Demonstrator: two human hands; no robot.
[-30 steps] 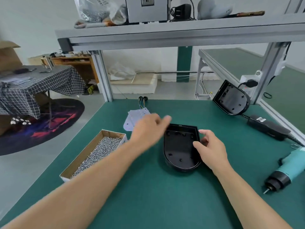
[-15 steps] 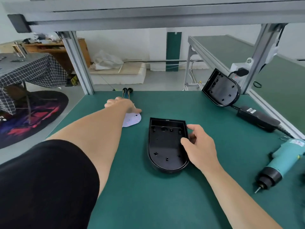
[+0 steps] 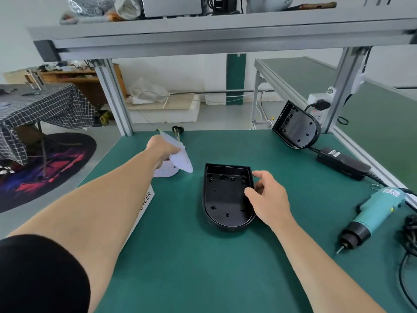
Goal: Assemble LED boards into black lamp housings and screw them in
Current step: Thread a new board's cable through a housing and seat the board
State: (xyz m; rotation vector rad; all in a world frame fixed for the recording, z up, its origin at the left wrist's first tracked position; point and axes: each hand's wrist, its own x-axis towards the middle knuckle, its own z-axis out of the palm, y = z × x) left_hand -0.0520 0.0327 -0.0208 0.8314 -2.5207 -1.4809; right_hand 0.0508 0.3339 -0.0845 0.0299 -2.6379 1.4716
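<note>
An empty black lamp housing [image 3: 225, 195] lies open side up in the middle of the green table. My right hand [image 3: 267, 195] grips its right wall, thumb inside the rim. My left hand [image 3: 161, 147] reaches to the far left of the table and pinches a white LED board [image 3: 181, 158], lifted and tilted above another white LED board [image 3: 164, 172] that lies flat beneath it. Black wires [image 3: 177, 129] lie just behind the boards.
A second black housing [image 3: 295, 126] leans against the frame post at the back right, beside a black power adapter [image 3: 343, 162]. A teal electric screwdriver [image 3: 372, 219] lies at the right edge. A white box [image 3: 144, 204] shows partly under my left forearm. A shelf [image 3: 225, 30] spans overhead.
My left hand reached across to the LED boards, took hold of the top one and raised it off the stack. My right hand stayed on the housing's right side.
</note>
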